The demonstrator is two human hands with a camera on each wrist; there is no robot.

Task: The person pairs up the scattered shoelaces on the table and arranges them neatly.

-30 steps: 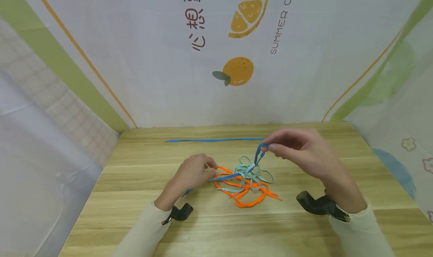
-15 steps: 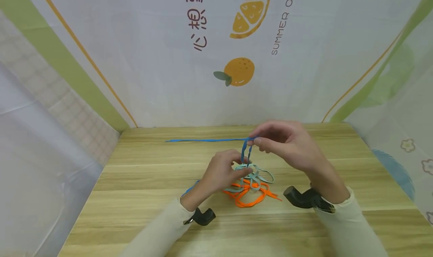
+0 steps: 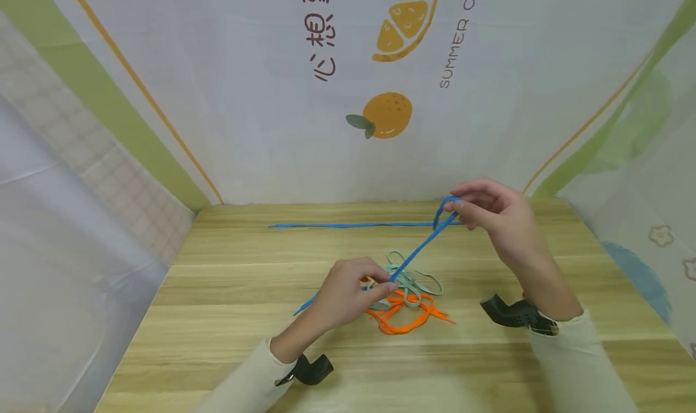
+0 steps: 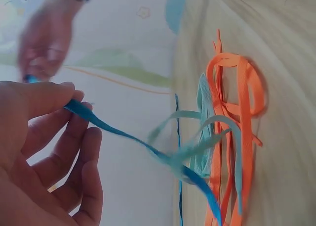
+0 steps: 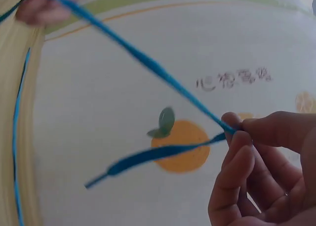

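Note:
A blue flat shoelace (image 3: 424, 248) is drawn slantwise between the two hands. My right hand (image 3: 505, 226), higher and farther to the right, pinches it near one end, and in the right wrist view the tipped tail (image 5: 148, 157) hangs free. Lower down, my left hand (image 3: 345, 289) pinches the lace between thumb and fingers; its other end (image 3: 306, 305) shows left of the wrist. Below lies a loose heap of a pale green shoelace (image 4: 205, 152) and an orange shoelace (image 4: 245, 97); my left hand partly covers it in the head view.
Another blue shoelace (image 3: 337, 225) lies straight along the back of the wooden table (image 3: 228, 322). A white printed cloth (image 3: 272, 135) rises behind the table, with more cloth at both sides.
My left hand has moved right from the heap's left side and now grips the blue lace. My right hand went left, then up and right, and the lace is now stretched straight between them.

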